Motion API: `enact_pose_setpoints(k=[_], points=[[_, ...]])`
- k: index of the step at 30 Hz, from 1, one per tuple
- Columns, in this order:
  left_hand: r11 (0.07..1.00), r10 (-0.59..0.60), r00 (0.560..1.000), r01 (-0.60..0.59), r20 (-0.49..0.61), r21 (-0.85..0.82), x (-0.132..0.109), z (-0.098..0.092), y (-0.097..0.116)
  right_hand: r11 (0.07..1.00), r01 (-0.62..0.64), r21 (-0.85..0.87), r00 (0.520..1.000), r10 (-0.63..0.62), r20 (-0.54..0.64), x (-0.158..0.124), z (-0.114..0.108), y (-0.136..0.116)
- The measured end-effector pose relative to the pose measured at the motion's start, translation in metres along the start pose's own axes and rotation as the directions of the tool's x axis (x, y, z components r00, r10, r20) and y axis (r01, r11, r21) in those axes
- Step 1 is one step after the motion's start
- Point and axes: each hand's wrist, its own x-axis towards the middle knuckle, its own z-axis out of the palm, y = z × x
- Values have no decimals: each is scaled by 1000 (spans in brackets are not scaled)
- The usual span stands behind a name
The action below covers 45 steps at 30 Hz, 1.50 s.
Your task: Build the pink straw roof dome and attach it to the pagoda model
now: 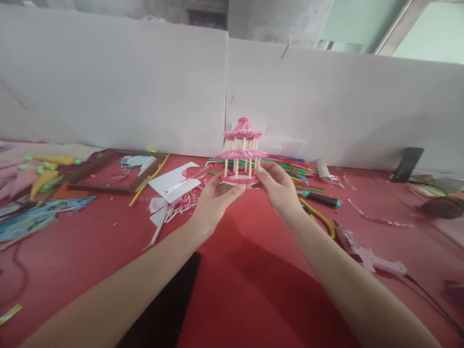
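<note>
A small pink model pagoda (242, 153) is held upright above the red table, at the middle of the head view. It has two fluffy pink roof tiers, pale stick columns and a round pink base. My left hand (216, 200) grips the base from the left, its thumb along the front edge. On the other side my right hand (278, 186) holds the base and a lower column between thumb and fingers. The fingertips behind the base are hidden.
A pink glue gun (373, 258) with a cord lies at right. Behind are colourful pipe cleaners (302, 169), a cardboard tube (324, 170) and a dark-handled tool (321, 198). A brown frame (105, 186), cut white paper (170, 179) and a black flat object (170, 299) lie left.
</note>
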Motion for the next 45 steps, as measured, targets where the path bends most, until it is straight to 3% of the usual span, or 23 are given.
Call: enact_pose_setpoints(k=[10,22,27,39,45], points=[[992,-40,998,34,-41,-118,2,-3,-9,1000,10,-7,999,-10,-46,-1,1,3],[1000,-9,998,10,-60,12,4,-11,-15,1000,21,-3,1000,-21,-4,-1,1,5],[999,-36,996,36,-84,-7,3,-11,-14,1000,12,1,1000,-12,-14,-1,2,5],[998,-53,996,56,72,-33,4,-8,-6,999,-26,18,1000,26,-8,1,-3,5],[997,-65,987,69,150,-25,8,-11,-2,1000,15,17,1000,-14,-28,-1,-3,4]])
